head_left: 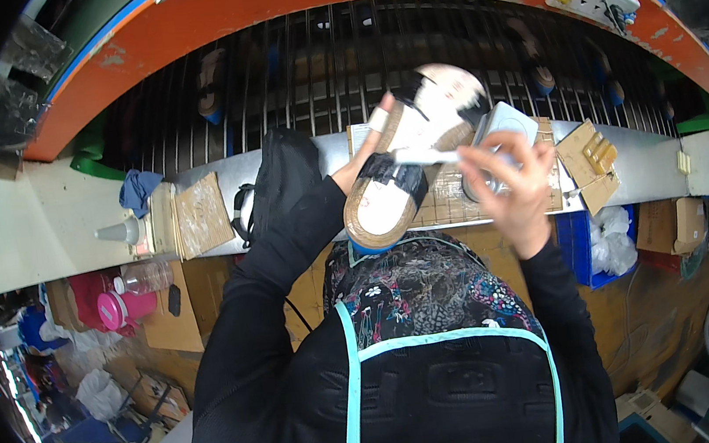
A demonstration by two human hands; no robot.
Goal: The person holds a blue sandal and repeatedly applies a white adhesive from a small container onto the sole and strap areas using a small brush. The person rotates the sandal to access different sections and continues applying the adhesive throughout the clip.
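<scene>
My left hand (364, 151) is closed around the side of a sandal (375, 212), thumb up along its edge. The sandal has a pale footbed, a woven rope-like rim, a black strap and blue at its near end. Beyond it is a blurred pale piece with black bands (449, 93); I cannot tell whether it belongs to the same sandal. My right hand (516, 184) pinches a slim white tool (431, 156), whose far end lies at the black strap. Under the right fingers, a round metal container (472, 187) is partly hidden, beside a white box-like object (509, 124).
A black bag-like item (282, 168) lies left of the sandal on the metal ledge (223, 162). Cardboard pieces (203, 215) and a grey cone (117, 233) sit farther left. Cardboard with yellowish blocks (599, 154) is at right. Beyond runs a rack of metal rollers (301, 77) carrying several shoes.
</scene>
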